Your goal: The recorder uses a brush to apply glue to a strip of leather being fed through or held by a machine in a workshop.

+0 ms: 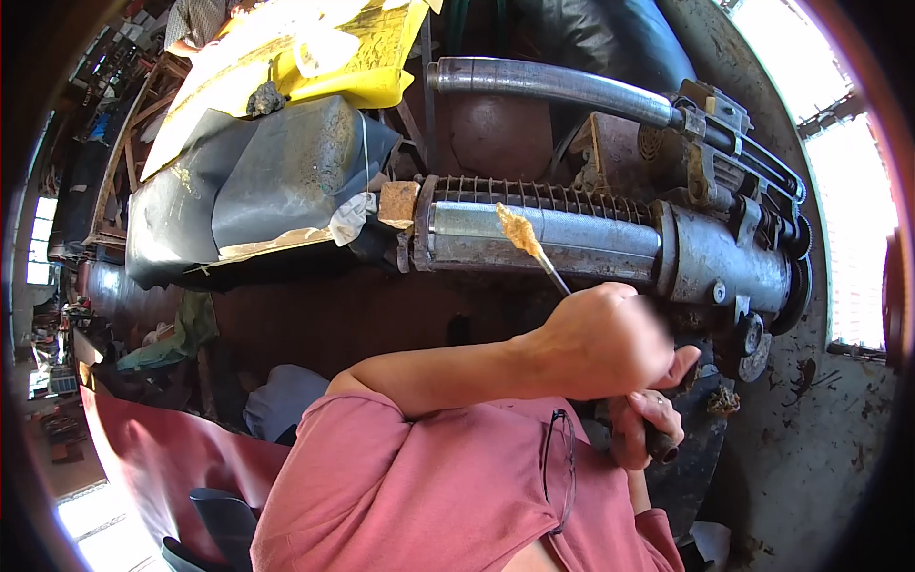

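My left hand [607, 343] is closed in a fist at the centre right, at the thin metal rod [554, 275] that runs out past it to the upper left. The rod's tip carries a lumpy yellow-brown mass [520, 230], seen in front of a roller machine's silver cylinder [607, 234]. Just below, close to my chest, my right hand [636, 429] grips a dark round handle [661, 447]. Whether rod and handle are one tool cannot be told, as the left hand hides the stretch between. Part of the left hand is blurred.
The machine has a wire guard [543, 193], a metal housing [729, 250] and an upper roller [557, 82]. A brownish block [398, 204] sits at its left end, beside black sheeting [279, 171]. Beyond is a yellow-covered table [379, 82] with a person's arm. Eyeglasses [560, 472] hang from my shirt.
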{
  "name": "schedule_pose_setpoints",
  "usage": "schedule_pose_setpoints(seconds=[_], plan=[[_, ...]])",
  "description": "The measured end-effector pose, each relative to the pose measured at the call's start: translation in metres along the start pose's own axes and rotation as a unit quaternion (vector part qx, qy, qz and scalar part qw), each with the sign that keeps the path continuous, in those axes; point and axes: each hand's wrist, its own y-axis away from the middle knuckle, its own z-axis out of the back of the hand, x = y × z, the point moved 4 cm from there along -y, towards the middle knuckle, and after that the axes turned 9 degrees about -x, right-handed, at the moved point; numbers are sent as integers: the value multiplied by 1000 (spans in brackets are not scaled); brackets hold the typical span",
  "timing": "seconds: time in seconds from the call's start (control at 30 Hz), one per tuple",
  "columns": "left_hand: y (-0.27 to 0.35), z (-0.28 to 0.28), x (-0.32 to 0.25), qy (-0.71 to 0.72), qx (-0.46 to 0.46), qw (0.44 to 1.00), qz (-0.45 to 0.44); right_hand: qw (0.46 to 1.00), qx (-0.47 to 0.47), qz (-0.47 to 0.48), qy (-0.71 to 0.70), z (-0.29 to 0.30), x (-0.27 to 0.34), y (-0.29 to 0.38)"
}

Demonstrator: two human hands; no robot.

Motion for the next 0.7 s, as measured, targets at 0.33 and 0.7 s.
schedule_pose_setpoints(seconds=[0.33,0.7], plan=[[19,-19,21,3,-50,996,75,978,2,-33,208,-3,-5,-3],[29,-29,30,11,-22,994,107,981,-32,-16,190,-4,-19,0]])
